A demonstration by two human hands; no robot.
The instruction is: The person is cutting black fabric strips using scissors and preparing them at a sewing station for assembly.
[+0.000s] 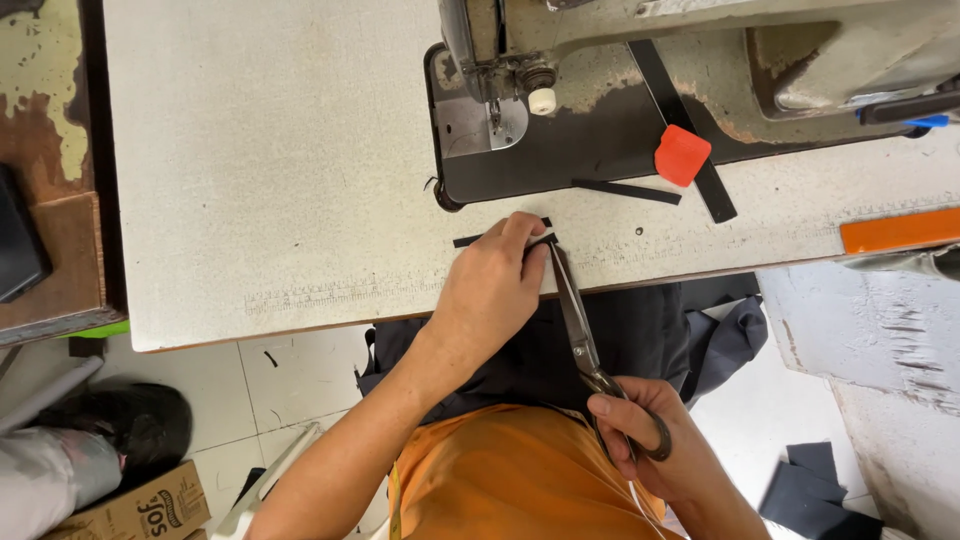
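Observation:
My left hand (495, 283) rests on the near edge of the sewing table (280, 170), pinching a narrow black strip (466, 240) flat against the tabletop. My right hand (650, 435) sits lower, over my lap, gripping the handles of long metal scissors (576, 325). The scissor blades point up to the strip's right end beside my left fingertips. Dark grey fabric (640, 335) lies across my lap under both hands.
An old sewing machine (620, 60) stands at the back right, with a red piece (682, 155) and loose black strips (628, 191) on its base. An orange bar (900, 230) lies at the right edge. A cardboard box (140, 510) and a dark shoe (130, 425) are on the floor.

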